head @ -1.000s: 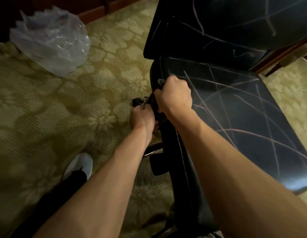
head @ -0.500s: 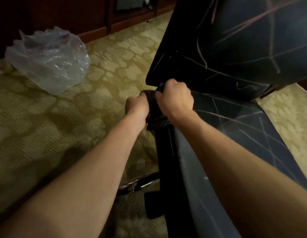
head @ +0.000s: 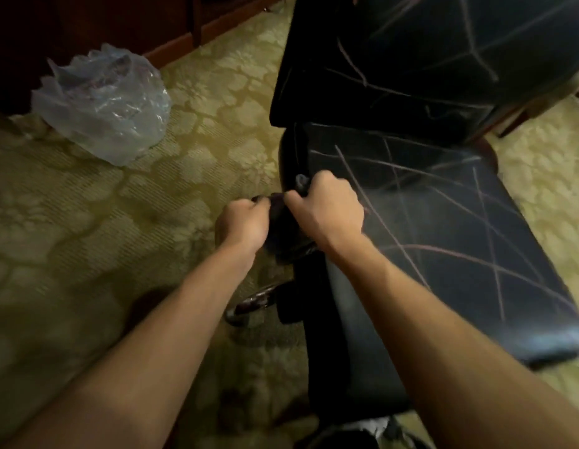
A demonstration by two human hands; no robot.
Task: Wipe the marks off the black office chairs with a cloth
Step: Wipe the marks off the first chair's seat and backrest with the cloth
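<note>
**Cloth Being Readied at the Seat Edge**

The person is holding a dark, crumpled cloth (head: 283, 218) with both hands at the left edge of the black leather office chair seat (head: 443, 241). The left hand (head: 242, 223) is curling its fingers around one end of the cloth; the right hand (head: 327, 210) is clenching the other end, with a grey corner of fabric protruding above its knuckles. Both fists are closed tightly on the fabric and sit just beside one another.

Compared with half a second earlier, both hands are sitting lower, now level with the seat rather than the base of the black padded backrest (head: 411, 56), and the view is tilting down to show more of the seat. One second earlier the hands were bunching the cloth lower, beside the seat edge. This suggests the cloth is still being wrung or refolded, not yet applied.

Pale scribbled line marks (head: 388, 228) are still crossing the seat and backrest, so wiping appears largely undone. A crumpled translucent plastic bag (head: 103, 105) is lying on the patterned green carpet (head: 87, 238), well apart from the chair.
</note>
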